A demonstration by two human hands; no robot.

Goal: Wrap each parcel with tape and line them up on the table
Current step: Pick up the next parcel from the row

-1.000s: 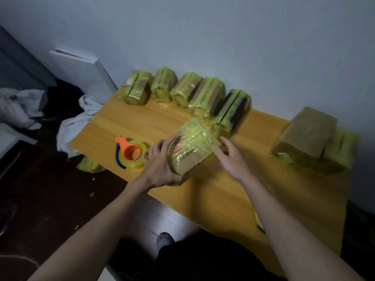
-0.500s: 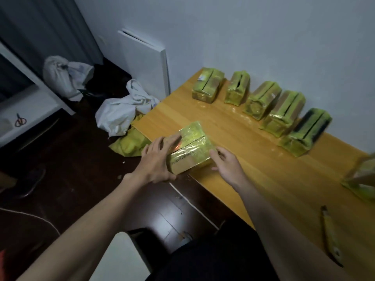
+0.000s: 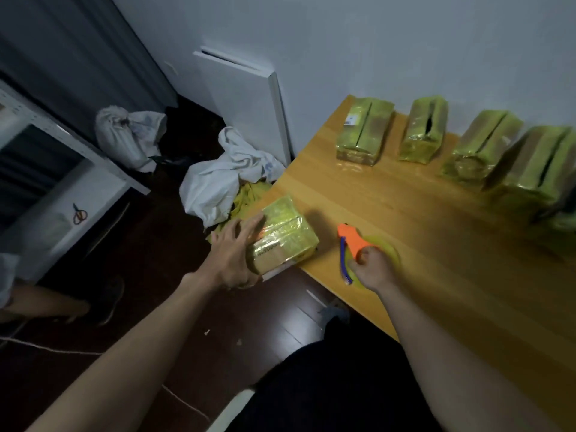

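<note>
A: Left hand (image 3: 232,258) — we see spread fingers flat against the yellow-taped parcel (image 3: 285,235) at the surface (image 3: 436,244) corner.
B: Right hand (image 3: 372,269): we log a grip curled round the orange tape dispenser (image 3: 353,241).

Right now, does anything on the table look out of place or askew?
Yes: the parcel under the left hand sits askew at the table corner, one end overhanging the edge, apart from the wrapped row along the wall.

Parcel (image 3: 285,236) at the table's (image 3: 420,232) near-left corner, tape dispenser (image 3: 363,244) just right, wrapped parcels (image 3: 452,141) behind.
</note>
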